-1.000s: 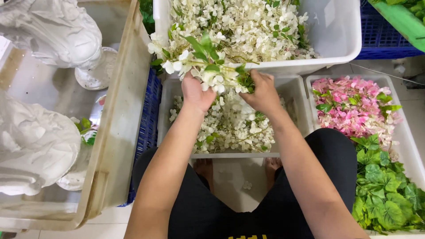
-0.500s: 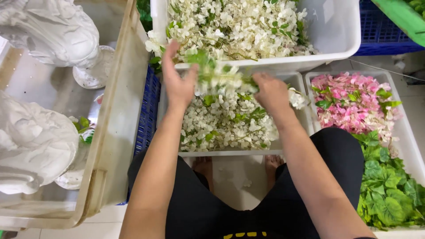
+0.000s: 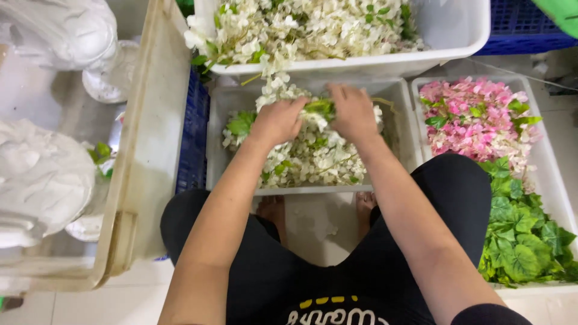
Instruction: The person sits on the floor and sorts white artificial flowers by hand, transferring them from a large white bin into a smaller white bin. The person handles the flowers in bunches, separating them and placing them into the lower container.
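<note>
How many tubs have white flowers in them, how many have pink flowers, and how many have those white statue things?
Tubs with white flowers: 2, the far tub and the near tub under the left hand and right hand
Tubs with pink flowers: 1, the right tub, with green leaves too
Tubs with white figures: 1, the beige tub
Total: 4 tubs

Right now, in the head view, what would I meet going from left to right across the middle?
White plaster figures → beige tub → blue crate → left hand → right hand, both on a sprig over the tray of white flowers → pink flowers.
</note>
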